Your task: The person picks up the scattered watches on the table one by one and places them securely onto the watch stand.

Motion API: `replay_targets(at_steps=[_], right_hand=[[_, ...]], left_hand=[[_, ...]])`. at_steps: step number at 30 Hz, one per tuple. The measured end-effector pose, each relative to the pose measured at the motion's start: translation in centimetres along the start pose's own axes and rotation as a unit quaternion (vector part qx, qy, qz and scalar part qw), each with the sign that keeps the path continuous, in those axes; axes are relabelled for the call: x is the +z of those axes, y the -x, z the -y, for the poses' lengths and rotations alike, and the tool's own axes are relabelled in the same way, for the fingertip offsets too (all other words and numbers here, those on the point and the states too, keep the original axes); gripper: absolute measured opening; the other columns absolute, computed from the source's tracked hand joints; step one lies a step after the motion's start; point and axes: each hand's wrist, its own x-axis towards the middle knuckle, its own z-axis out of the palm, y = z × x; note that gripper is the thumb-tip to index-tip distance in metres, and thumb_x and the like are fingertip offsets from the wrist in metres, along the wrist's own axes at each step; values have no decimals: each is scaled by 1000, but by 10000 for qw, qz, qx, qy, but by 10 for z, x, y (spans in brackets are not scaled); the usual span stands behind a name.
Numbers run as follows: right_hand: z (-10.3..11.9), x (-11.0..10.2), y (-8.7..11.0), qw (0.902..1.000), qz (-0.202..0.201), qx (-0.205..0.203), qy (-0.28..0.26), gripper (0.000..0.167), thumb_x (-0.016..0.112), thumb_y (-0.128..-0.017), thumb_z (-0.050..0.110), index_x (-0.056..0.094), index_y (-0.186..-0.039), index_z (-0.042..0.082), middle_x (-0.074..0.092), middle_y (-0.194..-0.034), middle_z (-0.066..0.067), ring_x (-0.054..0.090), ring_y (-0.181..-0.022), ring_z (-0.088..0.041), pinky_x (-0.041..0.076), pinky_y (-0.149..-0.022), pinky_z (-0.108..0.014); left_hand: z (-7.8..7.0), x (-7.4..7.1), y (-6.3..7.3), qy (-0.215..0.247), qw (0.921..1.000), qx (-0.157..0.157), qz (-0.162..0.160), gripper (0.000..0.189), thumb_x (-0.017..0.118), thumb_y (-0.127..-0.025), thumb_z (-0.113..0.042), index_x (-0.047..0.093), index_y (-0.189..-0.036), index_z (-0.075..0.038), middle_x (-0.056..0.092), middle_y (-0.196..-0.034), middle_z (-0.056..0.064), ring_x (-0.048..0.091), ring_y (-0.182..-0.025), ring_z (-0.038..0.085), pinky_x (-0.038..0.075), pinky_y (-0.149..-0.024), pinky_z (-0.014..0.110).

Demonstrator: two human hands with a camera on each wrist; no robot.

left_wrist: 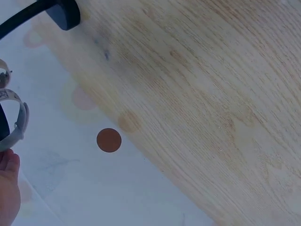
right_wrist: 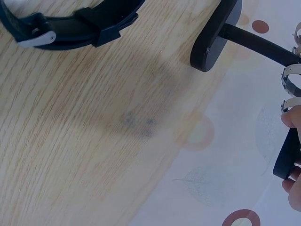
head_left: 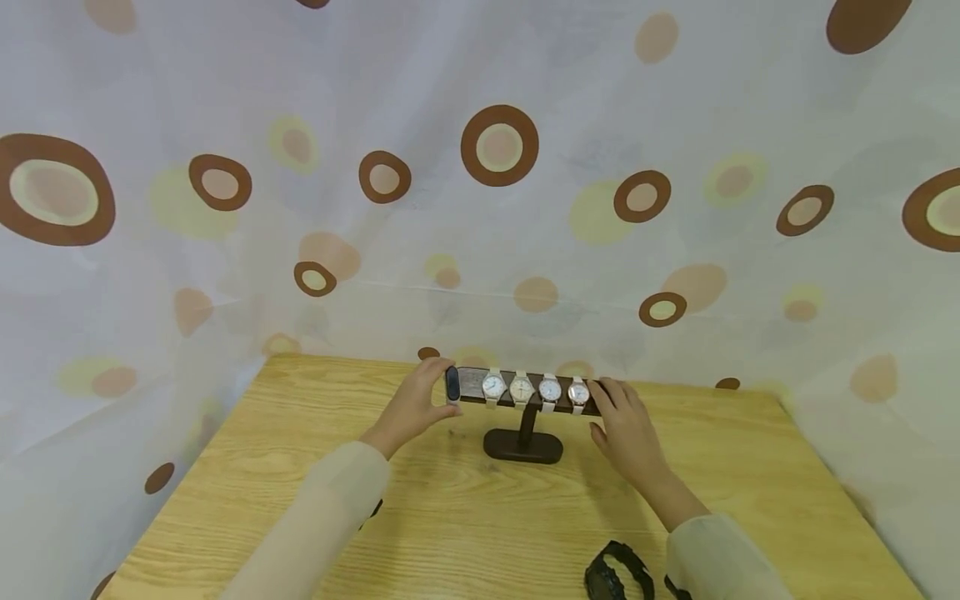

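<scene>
A dark watch stand (head_left: 523, 447) stands on the table, its crossbar (head_left: 474, 382) bearing several watches with pale straps, among them a white-faced watch (head_left: 493, 387). At the bar's left end is a fitness band (head_left: 452, 384) with a dark oblong face; my left hand (head_left: 415, 406) pinches it, fingers above and thumb below. Its pale strap (left_wrist: 19, 129) loops round the bar end in the left wrist view. My right hand (head_left: 628, 431) grips the bar's right end, beside a white-strapped watch (head_left: 578, 392); the bare bar end (right_wrist: 286, 157) shows in the right wrist view.
A black watch (head_left: 600, 578) lies near the table's front edge, by the right sleeve. Something small and dark (head_left: 372, 512) is mostly hidden by the left sleeve. A patterned curtain (head_left: 480, 242) hangs behind the wooden table (head_left: 450, 533) and along its sides.
</scene>
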Motion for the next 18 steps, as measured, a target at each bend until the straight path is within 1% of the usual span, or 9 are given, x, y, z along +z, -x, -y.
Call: replay_targets(at_steps=[3, 9, 12, 18], right_hand=[[0, 0, 1, 10000, 56, 21, 24, 67, 84, -58, -2, 55, -119, -8, 55, -113, -25, 52, -104, -41, 48, -88, -50], [1, -1, 2, 9999, 151, 51, 55, 69, 84, -59, -1, 54, -120, -8, 54, -115, -25, 51, -106, -41, 47, -90, -51], [1, -2, 2, 9998, 176, 42, 84, 70, 84, -59, 0, 54, -121, -8, 55, -116, -26, 51, -107, -41, 47, -91, -51], [2, -2, 2, 9998, 175, -8, 117, 72, 85, -58, 1, 53, -122, -8, 55, -117, -26, 51, -109, -42, 46, -93, -51]], left_hand=[[-3, -1, -2, 75, 9998, -124, 132, 69, 77, -74, -15, 46, -132, 1, 46, -136, 18, 46, -125, 34, 42, -102, 45], [-4, 2, -6, 133, 9991, -299, 262, 69, 77, -74, -16, 45, -133, 0, 46, -136, 17, 44, -126, 34, 42, -102, 46], [-3, 4, -7, 93, 9993, -259, 271, 69, 77, -74, -16, 46, -133, 0, 47, -135, 17, 45, -126, 34, 42, -102, 45], [-4, 7, -9, 71, 9997, -106, 186, 68, 78, -73, -14, 47, -132, 1, 48, -133, 18, 48, -123, 34, 44, -101, 44]])
